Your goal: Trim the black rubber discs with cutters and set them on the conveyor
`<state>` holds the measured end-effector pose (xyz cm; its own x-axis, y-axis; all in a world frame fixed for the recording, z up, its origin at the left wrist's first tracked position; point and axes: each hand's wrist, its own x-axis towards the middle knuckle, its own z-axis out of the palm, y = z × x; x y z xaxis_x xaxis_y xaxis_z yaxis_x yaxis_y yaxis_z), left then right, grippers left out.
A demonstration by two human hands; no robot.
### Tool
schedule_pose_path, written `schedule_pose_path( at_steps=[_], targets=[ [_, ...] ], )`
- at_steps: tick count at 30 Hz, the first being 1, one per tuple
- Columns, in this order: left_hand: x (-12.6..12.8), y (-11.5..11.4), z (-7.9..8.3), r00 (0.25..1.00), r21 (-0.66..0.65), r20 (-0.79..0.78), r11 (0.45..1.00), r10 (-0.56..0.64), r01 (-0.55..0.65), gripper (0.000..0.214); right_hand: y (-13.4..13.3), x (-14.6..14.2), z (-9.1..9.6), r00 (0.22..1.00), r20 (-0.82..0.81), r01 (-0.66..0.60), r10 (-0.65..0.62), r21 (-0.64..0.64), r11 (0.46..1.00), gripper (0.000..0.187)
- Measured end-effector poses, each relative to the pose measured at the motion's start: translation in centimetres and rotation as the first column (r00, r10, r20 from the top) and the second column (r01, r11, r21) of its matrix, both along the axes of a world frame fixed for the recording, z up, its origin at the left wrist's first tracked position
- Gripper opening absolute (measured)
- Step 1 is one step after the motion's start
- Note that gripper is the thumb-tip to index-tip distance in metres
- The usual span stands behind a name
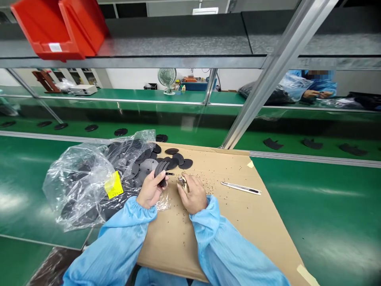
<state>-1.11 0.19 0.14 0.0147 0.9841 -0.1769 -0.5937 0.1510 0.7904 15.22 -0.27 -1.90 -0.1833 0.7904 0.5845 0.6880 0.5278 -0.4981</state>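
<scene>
My left hand (pixel 150 190) grips several black plastic discs (pixel 161 168), fanned together between thumb and fingers. A thin dark stem sticks out from them to the right. Close by on the right, my right hand (pixel 193 194) is closed round small metal nippers (pixel 181 181), mostly hidden in the palm; their jaws point toward the discs without touching them. Loose black discs (pixel 178 159) lie behind my hands on the cardboard sheet (pixel 238 226). To the left, a clear plastic bag (pixel 86 159) with a yellow label (pixel 113 185) holds many more.
A white utility knife (pixel 241 188) lies on the cardboard at right, among scattered black crumbs. Past the cardboard, a green belt (pixel 190 137) carries spaced black parts. A slanted metal post (pixel 262 87) rises at right. An orange bin (pixel 62 29) sits overhead; another person (pixel 320 89) works behind.
</scene>
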Motion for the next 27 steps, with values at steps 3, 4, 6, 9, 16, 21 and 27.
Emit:
schedule_pose_path(
  at_steps=[3,4,6,9,16,21,27],
  targets=[
    [0.13,-0.14,-0.2,0.999,-0.007,-0.013,0.999,-0.041,0.04,0.031,0.04,0.01,-0.15,0.999,0.036,0.003,-0.004,0.028,1.0,0.032],
    [0.17,-0.16,-0.24,0.999,-0.01,-0.011,0.999,-0.044,0.044,0.031,0.01,0.01,-0.16,0.999,0.043,0.004,-0.006,0.032,0.999,0.032],
    [0.2,-0.15,-0.28,0.999,-0.016,0.002,0.999,-0.042,0.042,0.031,-0.06,-0.01,-0.14,0.998,0.056,0.005,-0.007,0.032,0.999,0.031],
    [0.2,-0.14,-0.29,0.999,-0.028,0.023,0.999,-0.043,0.044,0.03,-0.11,-0.02,-0.1,0.998,0.066,0.015,-0.017,0.025,1.0,0.031],
    [0.23,-0.12,-0.43,0.998,-0.047,0.05,0.998,-0.038,0.04,0.028,0.0,0.13,-0.15,0.994,0.106,0.0,-0.002,0.028,1.0,0.028],
    [0.29,-0.19,-0.51,0.995,-0.057,0.093,0.998,-0.028,0.033,0.028,0.01,0.29,-0.09,0.989,0.148,-0.016,0.013,0.021,1.0,0.029],
    [0.49,-0.37,-0.48,0.995,-0.056,0.096,0.998,-0.036,0.042,0.028,-0.15,0.26,0.0,0.982,0.186,0.038,-0.039,0.007,0.999,0.037]
  ],
)
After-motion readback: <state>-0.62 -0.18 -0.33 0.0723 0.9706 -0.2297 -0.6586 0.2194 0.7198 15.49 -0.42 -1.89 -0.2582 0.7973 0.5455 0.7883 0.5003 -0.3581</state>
